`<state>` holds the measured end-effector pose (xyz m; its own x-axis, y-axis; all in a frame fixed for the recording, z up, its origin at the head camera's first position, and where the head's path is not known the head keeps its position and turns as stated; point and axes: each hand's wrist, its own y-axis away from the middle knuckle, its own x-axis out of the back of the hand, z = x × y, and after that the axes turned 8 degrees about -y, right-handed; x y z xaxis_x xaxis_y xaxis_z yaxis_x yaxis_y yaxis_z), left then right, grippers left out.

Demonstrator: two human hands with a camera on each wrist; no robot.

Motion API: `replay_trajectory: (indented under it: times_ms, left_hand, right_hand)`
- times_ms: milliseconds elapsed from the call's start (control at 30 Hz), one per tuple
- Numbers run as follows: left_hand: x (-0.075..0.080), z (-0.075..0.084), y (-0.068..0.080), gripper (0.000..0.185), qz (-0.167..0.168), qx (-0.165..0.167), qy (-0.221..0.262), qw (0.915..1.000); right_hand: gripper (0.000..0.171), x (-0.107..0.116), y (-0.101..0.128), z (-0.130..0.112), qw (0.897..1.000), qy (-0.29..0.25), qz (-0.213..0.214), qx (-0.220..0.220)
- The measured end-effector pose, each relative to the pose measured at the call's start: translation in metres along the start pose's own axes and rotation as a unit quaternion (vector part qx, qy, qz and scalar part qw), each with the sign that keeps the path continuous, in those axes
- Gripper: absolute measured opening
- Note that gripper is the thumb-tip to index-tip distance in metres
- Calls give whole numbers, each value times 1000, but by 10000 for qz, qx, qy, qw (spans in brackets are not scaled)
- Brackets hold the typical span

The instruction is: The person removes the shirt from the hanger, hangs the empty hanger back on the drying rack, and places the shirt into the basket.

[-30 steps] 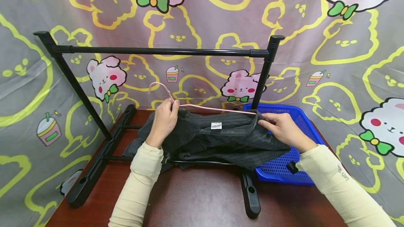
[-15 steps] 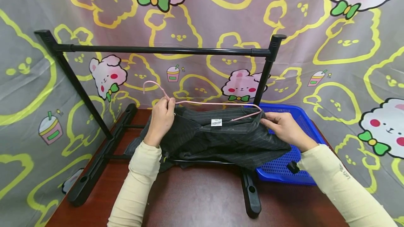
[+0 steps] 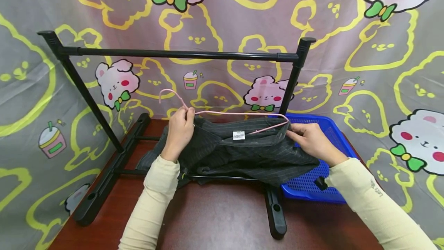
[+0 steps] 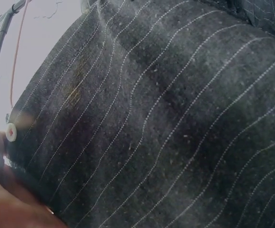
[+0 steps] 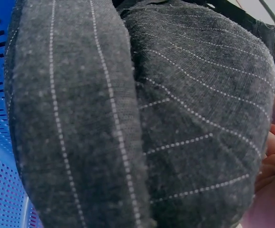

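A dark grey pinstriped shirt (image 3: 256, 161) hangs bunched between both hands, its white label (image 3: 238, 135) facing up. My left hand (image 3: 179, 132) grips the pink wire hanger (image 3: 239, 114) just below its hook, along with the shirt's edge. The hanger's right shoulder bends back at the neck opening, and its lower bar runs down inside the cloth. At the right, my right hand (image 3: 313, 142) pinches the collar edge close to that bend. A pale button (image 4: 11, 132) sits by the left fingers in the left wrist view. Striped cloth fills most of both wrist views.
A black garment rack (image 3: 180, 53) stands behind and around the shirt, with feet on the reddish wooden table (image 3: 215, 219). To the right, partly under the right forearm, is a blue perforated basket (image 3: 333, 138). A cartoon-printed curtain (image 3: 222, 22) hangs behind.
The hanger's right end has slid out from under the collar edge and now shows above the cloth. My left hand shifted slightly left, then a little back; the right hand stayed nearly still.
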<state>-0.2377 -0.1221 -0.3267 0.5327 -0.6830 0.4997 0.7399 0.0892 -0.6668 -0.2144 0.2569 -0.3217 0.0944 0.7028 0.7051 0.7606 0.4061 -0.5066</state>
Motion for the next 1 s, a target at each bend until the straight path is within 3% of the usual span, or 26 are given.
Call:
replay_trajectory:
  times_ms: [233,567,1000]
  left_hand:
    - [4,6,-2,34,-56,540,276,9981]
    - [1,11,-1,32,-164,419,329,9984]
    - [-8,20,-2,34,-41,226,206,9995]
  right_hand:
    - [9,-12,1,-2,9952,301,-793,488]
    - [11,-20,-2,-6,9913,279,-1231,371]
    - [12,-40,-5,-3,9861,498,-1480,573]
